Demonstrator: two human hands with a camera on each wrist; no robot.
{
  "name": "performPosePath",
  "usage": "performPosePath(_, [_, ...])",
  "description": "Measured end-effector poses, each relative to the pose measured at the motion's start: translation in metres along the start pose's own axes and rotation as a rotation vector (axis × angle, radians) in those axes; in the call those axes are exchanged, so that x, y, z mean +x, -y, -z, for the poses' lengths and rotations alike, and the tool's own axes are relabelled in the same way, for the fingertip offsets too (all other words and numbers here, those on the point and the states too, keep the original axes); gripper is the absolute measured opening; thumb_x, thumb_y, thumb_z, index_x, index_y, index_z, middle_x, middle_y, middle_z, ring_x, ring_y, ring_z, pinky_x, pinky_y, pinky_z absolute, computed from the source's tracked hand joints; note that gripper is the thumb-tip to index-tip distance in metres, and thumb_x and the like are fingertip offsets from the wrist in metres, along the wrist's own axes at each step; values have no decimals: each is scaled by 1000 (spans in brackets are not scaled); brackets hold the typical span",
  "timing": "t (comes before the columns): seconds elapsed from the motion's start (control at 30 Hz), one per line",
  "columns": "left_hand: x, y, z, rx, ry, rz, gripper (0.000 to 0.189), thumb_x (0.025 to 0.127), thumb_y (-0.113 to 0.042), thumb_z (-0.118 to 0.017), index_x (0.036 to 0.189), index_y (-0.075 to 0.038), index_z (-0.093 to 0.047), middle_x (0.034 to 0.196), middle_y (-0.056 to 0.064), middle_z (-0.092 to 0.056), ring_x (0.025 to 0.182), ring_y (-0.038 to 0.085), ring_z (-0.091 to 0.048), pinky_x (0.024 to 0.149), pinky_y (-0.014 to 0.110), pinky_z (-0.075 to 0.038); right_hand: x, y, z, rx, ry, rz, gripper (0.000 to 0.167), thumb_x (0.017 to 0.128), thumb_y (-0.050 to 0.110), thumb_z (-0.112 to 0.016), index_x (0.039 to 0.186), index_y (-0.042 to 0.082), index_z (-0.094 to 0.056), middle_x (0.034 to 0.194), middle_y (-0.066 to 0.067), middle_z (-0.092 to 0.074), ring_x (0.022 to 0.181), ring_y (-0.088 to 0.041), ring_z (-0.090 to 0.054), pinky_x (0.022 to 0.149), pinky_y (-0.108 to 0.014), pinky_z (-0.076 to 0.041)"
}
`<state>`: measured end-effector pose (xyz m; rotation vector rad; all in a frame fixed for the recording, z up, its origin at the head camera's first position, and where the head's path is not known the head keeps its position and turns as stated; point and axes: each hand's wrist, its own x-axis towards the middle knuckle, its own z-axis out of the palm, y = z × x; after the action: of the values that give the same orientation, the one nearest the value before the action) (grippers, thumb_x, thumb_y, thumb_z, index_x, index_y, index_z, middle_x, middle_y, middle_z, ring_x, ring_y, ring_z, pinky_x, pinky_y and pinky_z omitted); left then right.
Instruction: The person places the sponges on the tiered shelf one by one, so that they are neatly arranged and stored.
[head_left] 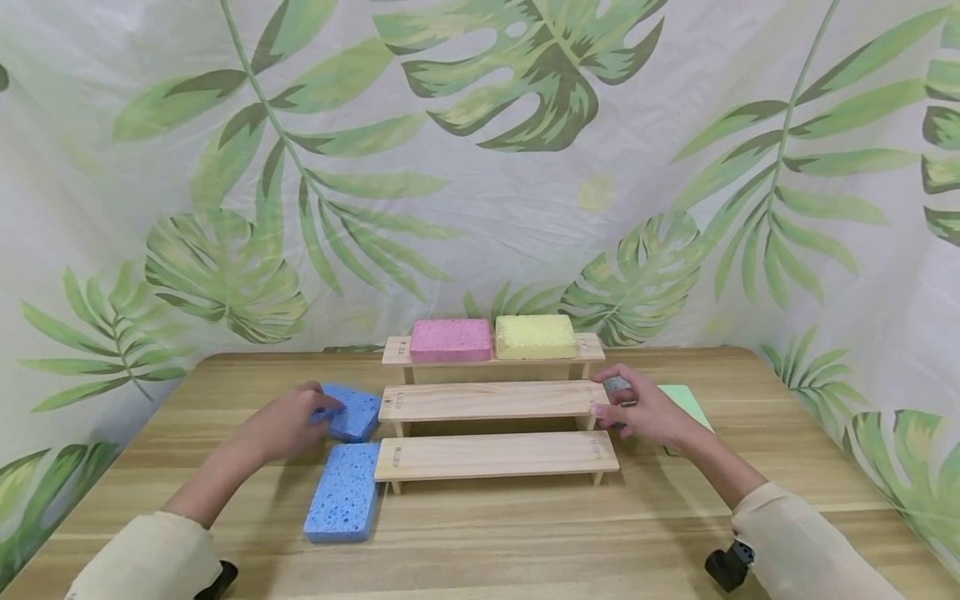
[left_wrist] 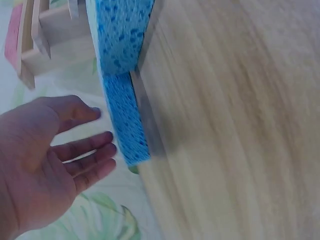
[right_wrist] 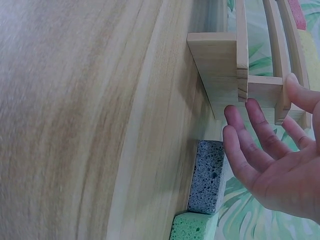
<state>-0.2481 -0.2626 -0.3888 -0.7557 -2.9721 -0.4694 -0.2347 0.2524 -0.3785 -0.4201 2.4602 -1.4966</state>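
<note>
Leaf-print backdrop (head_left: 525, 233) beyond left hand (head_left: 300, 421) and right hand (head_left: 641, 408); wood-grain table (head_left: 525, 542) under both. Three stepped wooden boards on legs between them: front board (head_left: 495, 456) a bit nearer the wearer than the hands, middle board (head_left: 491, 401) level with right hand, rear board (head_left: 590, 347) beyond. Right hand: thumb and index pinch middle board's right end, other fingers loosely extended. Left hand: half open, fingers relaxed, holding nothing, just above far blue sponge (head_left: 357, 417); can't tell if fingertips touch. Near blue sponge (head_left: 342, 492) is closer to the wearer than left hand. Green sponge (head_left: 684, 402) and part-hidden gray sponge (right_wrist: 206, 175) just beside/behind right hand. Pink sponge (head_left: 450, 342) and yellow sponge (head_left: 535, 337) on rear board, beyond both hands.
</note>
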Motion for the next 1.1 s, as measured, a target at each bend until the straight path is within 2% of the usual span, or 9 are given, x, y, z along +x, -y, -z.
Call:
performPosePath(0.1, [0, 10, 0, -83, -32, -11, 40, 85, 1, -69, 123, 13, -68, 118, 30, -64, 99, 40, -65, 80, 49, -55, 0, 0, 0, -2, 0, 0, 52, 101, 15, -69, 143, -1, -42, 103, -24, -70, 97, -35, -71, 72, -45, -57])
performPosePath(0.2, [1, 20, 0, -142, -47, -34, 52, 82, 2, -71, 132, 14, -61, 136, 38, -55, 122, 56, -55, 92, 61, -51, 0, 1, 0, -2, -1, 1, 53, 101, 15, -69, 143, -1, -42, 102, -22, -70, 97, -35, -71, 72, -45, -57])
performPosePath(0.3, [2, 27, 0, -169, -28, -42, 62, 79, 4, -72, 138, 14, -56, 146, 39, -47, 133, 59, -45, 101, 66, -45, 0, 1, 0, -7, -1, 2, 53, 101, 15, -69, 143, -1, -41, 101, -19, -71, 96, -33, -72, 72, -46, -58])
performPosePath(0.4, [4, 29, -1, -179, 3, -38, 68, 75, 5, -74, 140, 13, -54, 148, 40, -44, 134, 61, -42, 106, 70, -39, 0, 0, 0, -10, -1, 3, 53, 101, 15, -69, 143, -1, -41, 100, -17, -71, 96, -32, -72, 73, -47, -58])
performPosePath(0.57, [3, 32, -6, -169, 39, 7, 75, 70, 6, -76, 141, 11, -54, 146, 40, -44, 131, 64, -42, 103, 72, -39, 0, -1, 1, -9, 2, 3, 53, 101, 16, -69, 144, -1, -41, 100, -17, -71, 96, -32, -72, 74, -48, -58])
performPosePath(0.8, [-2, 34, -6, -148, 14, -5, 72, 68, 10, -81, 136, 11, -59, 135, 40, -50, 122, 60, -52, 100, 69, -45, 1, -1, 1, -13, 1, 5, 53, 101, 16, -70, 143, 0, -43, 99, -15, -71, 95, -30, -72, 73, -46, -58])
performPosePath(0.93, [-7, 35, -2, -155, 26, 32, 73, 70, 5, -86, 138, 8, -59, 136, 40, -50, 123, 61, -51, 97, 70, -46, 1, -1, 1, -10, 1, 7, 52, 101, 15, -70, 143, -1, -43, 98, -15, -71, 94, -30, -71, 72, -45, -57])
performPosePath(1.1, [-12, 36, 2, -158, 18, 31, 74, 71, -1, -90, 138, 8, -59, 137, 36, -55, 126, 59, -50, 97, 70, -45, 1, -1, 1, -11, 0, 5, 52, 101, 15, -70, 143, -1, -43, 98, -15, -72, 94, -30, -72, 73, -45, -57])
